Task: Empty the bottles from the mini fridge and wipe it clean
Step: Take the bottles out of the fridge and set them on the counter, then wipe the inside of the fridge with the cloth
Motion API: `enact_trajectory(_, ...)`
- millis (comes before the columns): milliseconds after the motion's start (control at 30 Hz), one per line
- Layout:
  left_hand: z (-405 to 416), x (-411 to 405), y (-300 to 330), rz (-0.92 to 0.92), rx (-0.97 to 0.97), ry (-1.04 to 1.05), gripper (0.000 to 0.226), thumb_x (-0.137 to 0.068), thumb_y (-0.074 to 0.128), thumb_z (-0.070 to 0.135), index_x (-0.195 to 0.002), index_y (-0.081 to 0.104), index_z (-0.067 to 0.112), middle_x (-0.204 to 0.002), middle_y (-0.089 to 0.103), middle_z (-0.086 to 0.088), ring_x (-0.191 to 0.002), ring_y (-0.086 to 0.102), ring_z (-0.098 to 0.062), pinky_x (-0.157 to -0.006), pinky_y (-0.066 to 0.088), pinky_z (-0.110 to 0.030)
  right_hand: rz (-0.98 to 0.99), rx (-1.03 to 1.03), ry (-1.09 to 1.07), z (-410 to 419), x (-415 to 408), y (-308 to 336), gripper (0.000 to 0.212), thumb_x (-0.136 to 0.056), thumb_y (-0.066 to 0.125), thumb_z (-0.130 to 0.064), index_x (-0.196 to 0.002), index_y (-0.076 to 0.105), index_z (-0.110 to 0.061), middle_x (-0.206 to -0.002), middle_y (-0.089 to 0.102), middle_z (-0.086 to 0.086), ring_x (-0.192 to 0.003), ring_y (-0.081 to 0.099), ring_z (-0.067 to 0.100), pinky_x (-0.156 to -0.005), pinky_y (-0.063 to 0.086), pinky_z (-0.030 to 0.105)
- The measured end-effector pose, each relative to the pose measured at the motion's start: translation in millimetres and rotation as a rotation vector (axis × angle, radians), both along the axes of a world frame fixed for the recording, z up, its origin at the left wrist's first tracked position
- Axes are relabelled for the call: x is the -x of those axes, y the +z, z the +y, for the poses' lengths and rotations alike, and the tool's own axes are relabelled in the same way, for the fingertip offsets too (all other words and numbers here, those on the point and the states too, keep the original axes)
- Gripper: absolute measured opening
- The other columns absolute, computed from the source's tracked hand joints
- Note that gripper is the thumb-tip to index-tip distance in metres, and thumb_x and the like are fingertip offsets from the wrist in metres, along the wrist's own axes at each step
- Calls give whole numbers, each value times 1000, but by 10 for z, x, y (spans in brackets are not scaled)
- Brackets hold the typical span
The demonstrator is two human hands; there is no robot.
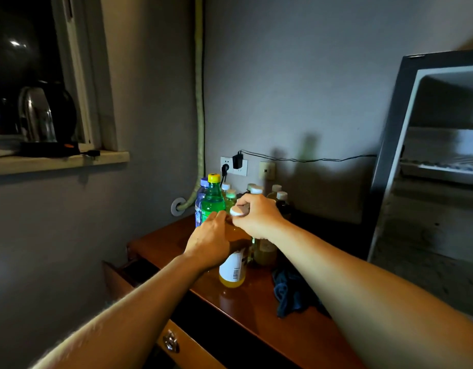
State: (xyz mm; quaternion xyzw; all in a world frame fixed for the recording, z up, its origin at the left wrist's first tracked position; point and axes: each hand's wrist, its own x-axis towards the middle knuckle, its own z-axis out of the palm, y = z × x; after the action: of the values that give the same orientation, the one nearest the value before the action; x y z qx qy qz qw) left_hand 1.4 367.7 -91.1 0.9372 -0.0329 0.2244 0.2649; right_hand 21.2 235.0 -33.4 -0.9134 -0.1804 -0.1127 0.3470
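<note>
Upright on the wooden table (296, 339), cap skyward, the orange bottle (232, 270) has the left hand (210, 242) wrapped round its shoulder and the right hand (256, 215) pinching its white cap, with roughly eight other bottles standing behind.

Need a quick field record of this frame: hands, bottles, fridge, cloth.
left hand: wrapped round the body of the orange bottle
right hand: gripping the white cap of the same bottle
orange bottle: upright on the wooden table
other bottles: cluster behind the hands, including a green bottle with a yellow cap
mini fridge: door open, no bottles on its visible shelves
blue cloth: crumpled on the table, untouched
</note>
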Motion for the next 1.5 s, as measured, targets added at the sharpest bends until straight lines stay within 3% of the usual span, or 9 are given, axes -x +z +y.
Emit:
enact_trajectory(467, -43, 72, -76, -206, -73, 106, 70, -75, 73, 51, -126, 37, 19, -117, 52, -4, -101, 58, -23, -77, 54, -37, 212, 176, 114, -360, -100, -32, 58, -88, 43, -8, -139, 47, -35, -132, 52, 5, -102, 58, 24, -85, 55, 37)
enact_trajectory(600, -221, 234, 29, -341, -60, 76, 36, -84, 67, 39, -99, 43, 16, -86, 53, 3, -73, 54, -21, -60, 47, -35, 202, 144, 106, -576, -13, -10, 62, -84, 39, -5, -139, 49, -32, -134, 53, 6, -110, 55, 27, -92, 52, 39)
enact_trajectory(700, -390, 262, 11, -295, -66, -100, 21, -89, 60, 31, -81, 46, 17, -65, 51, 4, -60, 49, -22, -51, 37, -33, 202, 144, 98, -779, 94, -2, 50, -88, 39, -4, -130, 58, -25, -121, 62, 7, -99, 57, 22, -74, 49, 27)
enact_trajectory(900, -792, 164, -188, -158, -170, -300, 16, -87, 61, 27, -100, 60, 17, -94, 65, 0, -85, 63, -20, -70, 50, -34, 326, 182, 79, -1224, 266, -127, 45, -90, 43, -2, -122, 63, -26, -109, 62, -1, -100, 59, 21, -78, 47, 27)
enact_trajectory(1033, -1048, 44, -348, 49, -329, -326, 41, -85, 64, 33, -122, 54, 19, -119, 58, -6, -107, 59, -26, -88, 50, -39, 369, 301, 54, -1436, 307, -314, 36, -90, 46, -8, -110, 66, -29, -94, 64, -1, -82, 61, 19, -65, 48, 27)
enact_trajectory(1167, -1198, -59, -574, 324, -403, -374, 81, -80, 68, 42, -147, 29, 20, -139, 39, -11, -125, 48, -32, -101, 43, -40, 351, 446, 56, -1491, 208, -693, 20, -86, 54, -17, -102, 61, -27, -115, 60, 7, -104, 59, 30, -84, 51, 37)
enact_trajectory(1233, -1297, -78, -672, 450, -436, -352, 93, -82, 66, 44, -152, 11, 16, -147, 30, -15, -130, 42, -36, -104, 40, -41, 430, 483, 74, -1529, 181, -851, 56, -86, 60, -27, -139, 42, -29, -145, 38, 9, -129, 44, 35, -102, 44, 45)
enact_trajectory(1300, -1389, -77, -710, 448, -494, -297, 92, -85, 63, 43, -152, 8, 14, -146, 32, -16, -129, 42, -37, -102, 41, -41, 514, 486, 58, -1574, 210, -969, 84, -89, 62, -38, -154, 8, -32, -160, 10, 5, -143, 24, 35, -112, 33, 45)
enact_trajectory(1500, -1481, -87, -644, 293, -474, -267, 52, -73, 72, 44, -115, 56, 17, -114, 58, -7, -103, 58, -23, -82, 49, -31, 447, 464, -9, -1790, 311, -1033, 94, -84, 70, -34, -153, 6, -32, -150, 28, 12, -127, 44, 37, -99, 47, 43)
